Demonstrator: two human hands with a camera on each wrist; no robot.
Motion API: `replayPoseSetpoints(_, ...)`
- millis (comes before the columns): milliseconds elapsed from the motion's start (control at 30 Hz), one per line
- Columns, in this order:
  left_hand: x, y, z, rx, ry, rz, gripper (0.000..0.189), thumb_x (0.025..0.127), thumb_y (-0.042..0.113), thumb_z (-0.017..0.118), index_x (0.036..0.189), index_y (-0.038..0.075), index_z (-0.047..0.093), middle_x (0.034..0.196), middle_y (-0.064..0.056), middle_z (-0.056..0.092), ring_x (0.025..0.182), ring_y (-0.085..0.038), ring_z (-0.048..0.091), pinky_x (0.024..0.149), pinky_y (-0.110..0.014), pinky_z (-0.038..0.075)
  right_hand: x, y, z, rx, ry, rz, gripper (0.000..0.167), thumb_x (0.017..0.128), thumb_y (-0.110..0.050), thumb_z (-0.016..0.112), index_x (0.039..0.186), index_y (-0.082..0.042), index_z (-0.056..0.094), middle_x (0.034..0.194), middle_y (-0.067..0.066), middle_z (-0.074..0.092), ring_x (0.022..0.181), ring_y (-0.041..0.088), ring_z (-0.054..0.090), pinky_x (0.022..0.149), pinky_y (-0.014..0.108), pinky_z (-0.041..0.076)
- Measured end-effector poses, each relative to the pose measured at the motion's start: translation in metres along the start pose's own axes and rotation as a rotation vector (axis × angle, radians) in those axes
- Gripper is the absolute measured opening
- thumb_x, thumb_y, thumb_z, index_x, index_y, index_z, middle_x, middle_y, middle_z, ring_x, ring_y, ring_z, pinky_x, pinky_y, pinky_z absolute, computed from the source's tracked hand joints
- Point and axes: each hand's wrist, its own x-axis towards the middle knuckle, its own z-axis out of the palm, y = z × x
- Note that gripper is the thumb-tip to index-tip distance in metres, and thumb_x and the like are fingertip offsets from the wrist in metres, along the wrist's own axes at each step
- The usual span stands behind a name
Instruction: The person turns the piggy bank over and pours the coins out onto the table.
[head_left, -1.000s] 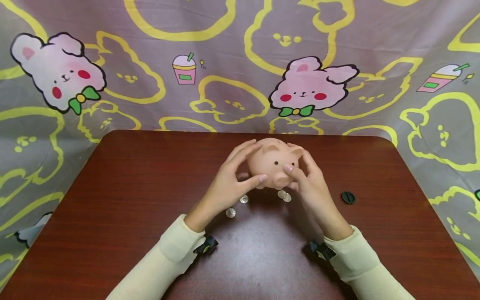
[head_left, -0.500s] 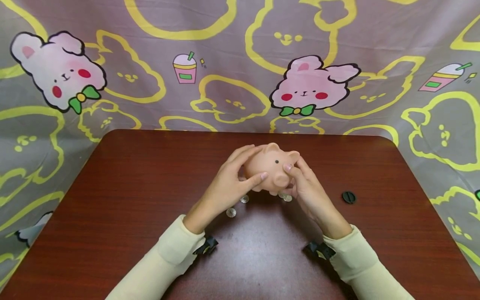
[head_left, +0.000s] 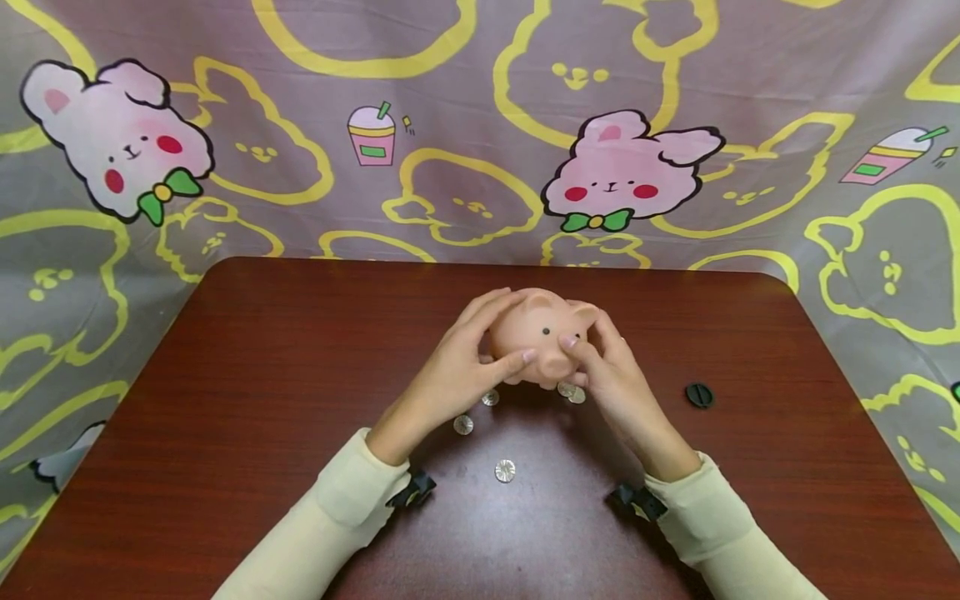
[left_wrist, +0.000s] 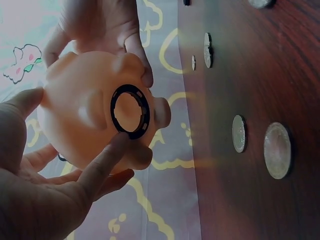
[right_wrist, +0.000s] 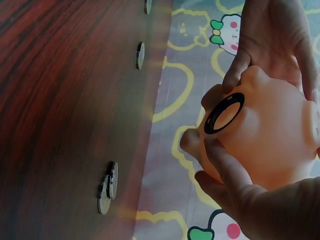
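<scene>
Both hands hold a pink piggy bank [head_left: 517,329] above the table, its snout toward me. My left hand [head_left: 447,371] grips one side of it. My right hand [head_left: 630,396] grips the other side, with the thumb beside the snout. In the left wrist view, a black ring [left_wrist: 145,116] surrounds an uncovered hole in the belly, with a fingertip at its edge. Below the pig on the table lie a coin [head_left: 491,398], another coin [head_left: 463,425] and an overlapping pair of coins [head_left: 576,396]. Nearer me lies a single coin [head_left: 506,471].
A round black stopper [head_left: 700,395] lies on the table to the right of my right hand. The brown wooden table [head_left: 300,350] ends at a patterned curtain [head_left: 465,100] behind and at the sides.
The piggy bank has dipped, tilted and turned, then come back toward level, lower than at first. One coin has newly appeared on the table between my forearms.
</scene>
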Motion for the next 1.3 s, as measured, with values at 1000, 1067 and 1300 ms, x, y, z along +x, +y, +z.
replayPoseSetpoints(1000,-0.002,-0.021,0.003,0.032,-0.012,0.166,0.103,0.08,0.008,0.091,0.163,0.019,0.032,0.169,0.001,0.031,0.155,-0.018,0.033,0.125,-0.043,0.036,-0.01,-0.004,0.01,-0.763,0.094,-0.675,0.077,0.08,-0.013,0.091,0.149,-0.012,0.055,0.164,0.01,0.042,0.15,0.035,0.043,0.086,0.045,0.061)
replayPoseSetpoints(1067,-0.002,-0.021,0.003,0.009,-0.002,0.183,0.103,0.08,0.007,0.091,0.163,0.02,0.033,0.169,0.002,0.032,0.154,-0.018,0.035,0.121,-0.041,0.039,-0.01,-0.004,0.01,-0.697,0.091,-0.636,0.078,0.081,-0.011,0.09,0.15,-0.012,0.054,0.165,0.009,0.042,0.15,0.031,0.044,0.096,0.038,0.056)
replayPoseSetpoints(1300,-0.002,-0.016,0.006,-0.17,0.01,0.13,0.095,0.086,0.009,0.087,0.163,0.032,0.035,0.169,0.01,0.028,0.145,-0.023,0.047,0.091,-0.034,0.06,-0.009,-0.007,0.008,-0.394,0.105,-0.439,0.08,0.085,-0.004,0.086,0.155,-0.016,0.049,0.161,0.002,0.046,0.146,0.019,0.045,0.112,0.019,0.04)
